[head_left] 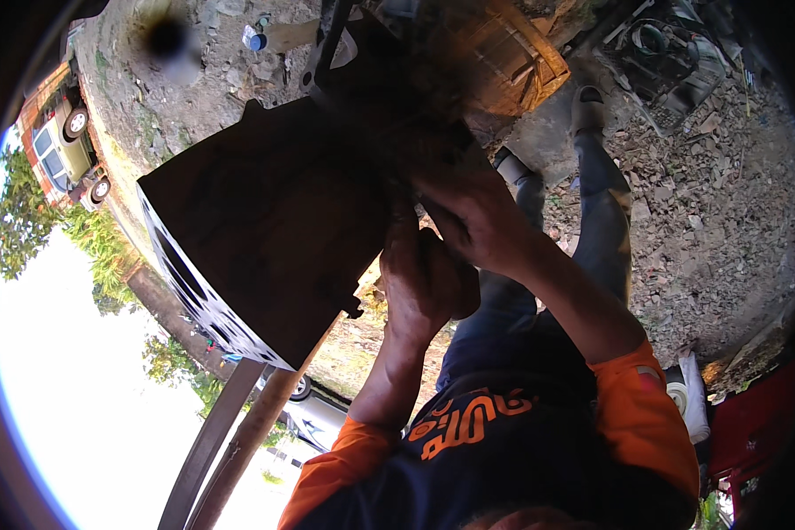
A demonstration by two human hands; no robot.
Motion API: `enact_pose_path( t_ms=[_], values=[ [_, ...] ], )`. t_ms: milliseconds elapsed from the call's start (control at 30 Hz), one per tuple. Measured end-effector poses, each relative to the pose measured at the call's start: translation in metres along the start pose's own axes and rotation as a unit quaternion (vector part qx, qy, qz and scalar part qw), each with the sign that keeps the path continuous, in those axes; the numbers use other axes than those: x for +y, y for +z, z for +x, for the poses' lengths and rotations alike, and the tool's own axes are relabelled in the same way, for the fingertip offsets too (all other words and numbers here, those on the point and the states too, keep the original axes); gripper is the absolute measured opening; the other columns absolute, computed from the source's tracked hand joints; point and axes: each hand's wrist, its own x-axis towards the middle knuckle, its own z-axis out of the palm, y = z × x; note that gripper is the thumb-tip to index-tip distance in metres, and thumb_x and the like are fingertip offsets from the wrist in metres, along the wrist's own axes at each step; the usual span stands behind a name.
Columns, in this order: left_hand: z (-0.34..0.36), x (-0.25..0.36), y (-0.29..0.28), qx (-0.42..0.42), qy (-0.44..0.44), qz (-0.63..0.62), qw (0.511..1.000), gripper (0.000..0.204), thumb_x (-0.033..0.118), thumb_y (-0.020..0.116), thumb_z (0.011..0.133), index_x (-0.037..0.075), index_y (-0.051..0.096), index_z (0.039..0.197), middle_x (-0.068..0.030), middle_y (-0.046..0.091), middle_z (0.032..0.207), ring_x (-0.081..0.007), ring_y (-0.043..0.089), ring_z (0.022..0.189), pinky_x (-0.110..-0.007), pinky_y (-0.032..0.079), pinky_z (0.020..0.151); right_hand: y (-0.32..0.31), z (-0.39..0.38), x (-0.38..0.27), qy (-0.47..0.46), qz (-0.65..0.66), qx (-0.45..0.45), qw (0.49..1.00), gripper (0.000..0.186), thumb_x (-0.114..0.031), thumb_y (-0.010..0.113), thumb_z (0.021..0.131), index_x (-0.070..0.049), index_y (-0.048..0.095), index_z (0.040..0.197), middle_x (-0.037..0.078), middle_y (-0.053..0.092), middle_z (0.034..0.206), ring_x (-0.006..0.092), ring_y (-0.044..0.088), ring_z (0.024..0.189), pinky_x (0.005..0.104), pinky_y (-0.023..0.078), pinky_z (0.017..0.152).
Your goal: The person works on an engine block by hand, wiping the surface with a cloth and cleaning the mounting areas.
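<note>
A large dark metal panel [247, 230], with a white perforated side strip [194, 274], fills the middle-left of the view. My left hand [415, 274] is at its right edge, fingers curled and reaching up into shadow against it. My right hand [473, 216] is just to the right and higher, fingers bent in at the same dark area beside the left hand. What either hand grips there is hidden by shadow and blur. A dark bracket [318, 62] rises above the panel.
Rubble ground [689, 221] surrounds my legs. An orange wooden crate [530, 75], metal scrap [662, 62] and a bottle [254, 37] lie at the top. Posts [247, 424] stand lower left. Parked vehicles [57, 150] are at the left, red furniture or equipment [751, 415] lower right.
</note>
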Motion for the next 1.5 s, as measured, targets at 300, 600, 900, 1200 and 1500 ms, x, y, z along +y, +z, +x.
enact_pose_path(
  t_ms=[300,600,900,1200,1500],
  values=[
    [-0.002,0.002,-0.008,-0.045,-0.052,-0.04,0.997,0.052,-0.005,0.043,0.08,-0.017,0.033,0.13,-0.0227,0.055,0.085,-0.0173,0.05,0.055,-0.032,0.043,0.053,-0.015,0.008,-0.009,0.015,-0.022,-0.042,0.999,0.055,-0.002,0.064,0.08,-0.009,0.056,0.135,0.019,0.067,0.109,0.0376,0.066,0.084,0.0437,0.054,0.071],
    [-0.002,0.001,-0.003,-0.017,-0.019,-0.027,0.999,0.055,-0.006,0.041,0.082,-0.015,0.033,0.135,-0.0148,0.054,0.074,-0.0142,0.042,0.052,-0.03,0.041,0.053,-0.015,0.013,-0.019,0.058,-0.007,-0.05,0.997,0.049,0.005,0.06,0.081,-0.002,0.058,0.13,0.022,0.067,0.109,0.0392,0.067,0.092,0.0402,0.054,0.074],
    [-0.005,0.011,-0.006,-0.018,-0.146,-0.104,0.984,0.013,-0.007,0.052,0.06,-0.009,0.041,0.067,-0.0306,0.048,0.081,-0.0371,0.044,0.055,-0.047,0.039,0.052,-0.011,0.034,-0.019,0.004,0.03,-0.012,0.999,0.05,0.0,0.063,0.084,-0.006,0.056,0.133,0.02,0.065,0.118,0.0382,0.067,0.097,0.0419,0.056,0.082],
    [0.001,0.007,-0.004,-0.002,-0.079,-0.064,0.995,0.031,-0.006,0.045,0.076,-0.01,0.045,0.106,-0.0224,0.053,0.077,-0.026,0.048,0.057,-0.04,0.041,0.055,-0.006,0.065,-0.014,-0.016,0.026,-0.016,0.999,0.047,0.001,0.061,0.084,-0.002,0.057,0.131,0.023,0.066,0.113,0.0389,0.067,0.096,0.0417,0.056,0.082],
    [0.007,0.021,-0.013,-0.003,-0.109,-0.058,0.992,0.018,-0.006,0.044,0.08,-0.008,0.053,0.096,-0.0213,0.049,0.074,-0.0291,0.046,0.059,-0.039,0.04,0.056,-0.004,0.092,-0.01,-0.024,0.029,0.008,0.999,0.045,0.003,0.062,0.084,-0.003,0.059,0.128,0.023,0.067,0.109,0.0385,0.068,0.092,0.0432,0.057,0.079]
  ],
)
